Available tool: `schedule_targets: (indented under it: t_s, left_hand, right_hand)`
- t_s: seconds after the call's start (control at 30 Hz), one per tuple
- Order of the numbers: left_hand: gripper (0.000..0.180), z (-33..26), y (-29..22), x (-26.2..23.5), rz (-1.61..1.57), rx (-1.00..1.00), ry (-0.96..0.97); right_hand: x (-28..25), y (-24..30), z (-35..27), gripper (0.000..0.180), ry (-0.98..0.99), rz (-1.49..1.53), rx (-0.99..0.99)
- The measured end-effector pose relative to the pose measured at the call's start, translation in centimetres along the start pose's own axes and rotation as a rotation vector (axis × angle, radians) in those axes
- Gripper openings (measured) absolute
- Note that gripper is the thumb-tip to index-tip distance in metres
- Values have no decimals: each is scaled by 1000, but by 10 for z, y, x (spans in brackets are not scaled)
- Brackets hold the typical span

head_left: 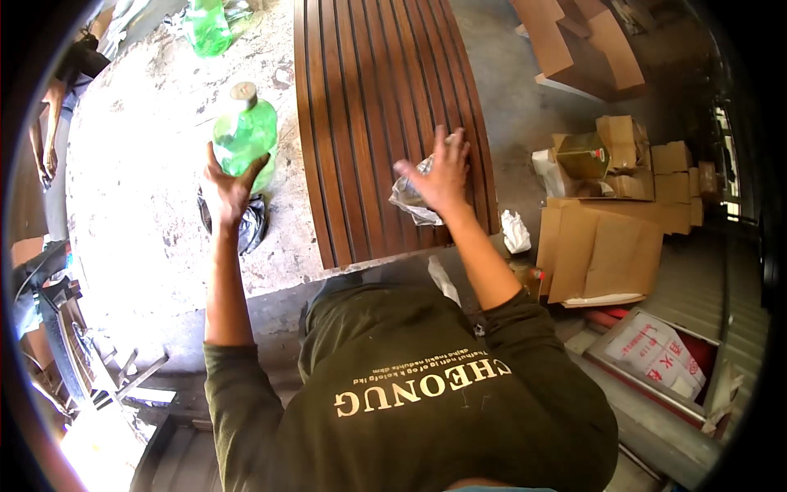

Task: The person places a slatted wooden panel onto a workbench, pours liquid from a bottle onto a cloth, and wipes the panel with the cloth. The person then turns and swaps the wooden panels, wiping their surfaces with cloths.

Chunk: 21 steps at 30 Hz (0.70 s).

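A translucent green plastic bottle (246,127) with a pale cap stands over the light, stained worktop, left of the panel. My left hand (228,193) has its thumb and forefinger curved around the bottle's lower body; the other fingers are mostly hidden. Just below that hand lies a crumpled dark plastic bag (252,230). My right hand (444,179) is spread, slightly blurred, over a crumpled clear plastic sheet or bag (414,201). Both rest over the near right part of a brown, grooved wooden panel (361,148).
A second green bottle (206,33) stands at the table's far left. Cardboard boxes (605,250) and a yellowish can (582,157) are on the right. A framed box (664,357) sits at lower right. Another person's hands (47,160) show at the left rim.
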<state>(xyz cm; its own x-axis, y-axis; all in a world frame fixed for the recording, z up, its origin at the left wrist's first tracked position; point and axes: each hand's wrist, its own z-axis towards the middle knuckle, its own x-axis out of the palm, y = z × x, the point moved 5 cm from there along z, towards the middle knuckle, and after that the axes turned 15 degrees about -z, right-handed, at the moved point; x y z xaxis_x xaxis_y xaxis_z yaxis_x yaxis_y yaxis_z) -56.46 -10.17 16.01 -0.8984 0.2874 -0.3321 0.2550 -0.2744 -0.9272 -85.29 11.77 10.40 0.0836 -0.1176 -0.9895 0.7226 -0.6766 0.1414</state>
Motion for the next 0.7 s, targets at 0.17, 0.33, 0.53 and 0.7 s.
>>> schedule_targets:
  t_s: [0.17,0.33,0.53,0.7]
  left_hand:
    - [80,-41,-45,-13,271,275,327]
    - [81,-84,-47,7,745,209,797]
    - [68,-113,-80,74,837,367,1065]
    - [52,-112,-106,113,796,621,1009]
  right_hand:
    - [17,6,-30,101,-89,-153,-313]
    - [7,-60,-1,82,-195,162,-157]
    - [-14,-77,-15,72,-188,251,-379]
    - [-27,-153,-33,72,-295,758,-9]
